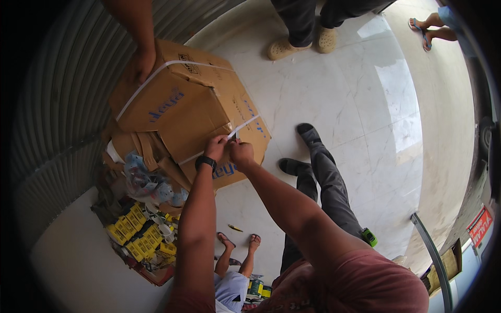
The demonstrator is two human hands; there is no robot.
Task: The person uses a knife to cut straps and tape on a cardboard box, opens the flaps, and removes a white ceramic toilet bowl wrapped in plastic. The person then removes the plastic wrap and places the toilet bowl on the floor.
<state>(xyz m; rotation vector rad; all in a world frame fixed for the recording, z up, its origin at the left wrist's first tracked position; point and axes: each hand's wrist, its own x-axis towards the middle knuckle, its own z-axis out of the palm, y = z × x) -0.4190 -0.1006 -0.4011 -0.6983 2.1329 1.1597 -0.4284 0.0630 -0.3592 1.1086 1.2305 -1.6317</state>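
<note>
A large brown cardboard box with blue printing stands in front of me, bound with a white strap. My left hand, with a black watch at the wrist, is closed on the strap near the box's right edge. Right beside it, my right hand is closed in a fist against the box. A small greyish bit shows at its fingertips, too hidden to name. At the far left another person's hand rests on the box, near another run of strap.
A ribbed metal shutter rises on the left. Yellow boxes and plastic-wrapped goods are piled at the lower left. A person in beige clogs stands beyond the box. Near a small yellow object is a person's sandalled foot.
</note>
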